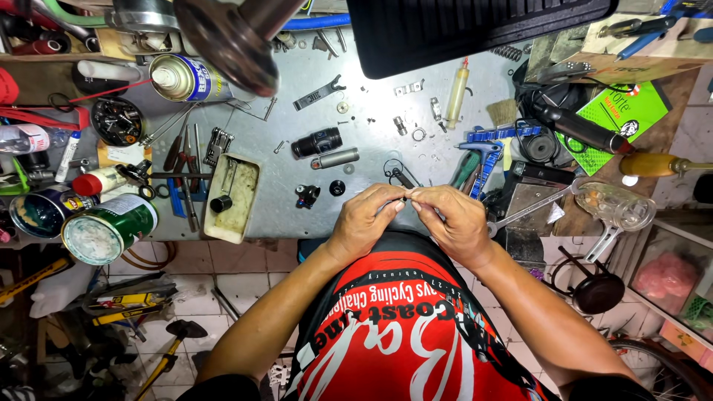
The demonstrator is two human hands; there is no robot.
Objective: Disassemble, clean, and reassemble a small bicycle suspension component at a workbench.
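My left hand (pixel 364 220) and right hand (pixel 454 220) meet at the near edge of the grey worktop (pixel 371 141), fingers of both pressed together in a pinch on a small metal part (pixel 407 200), too small to identify, held just above the edge. Risk: a slip of either pinch would likely drop the part past the edge to the tiled floor (pixel 223 286), or among the loose rings (pixel 397 172) and the black cylinder (pixel 316 142) lying close by, where it could be lost.
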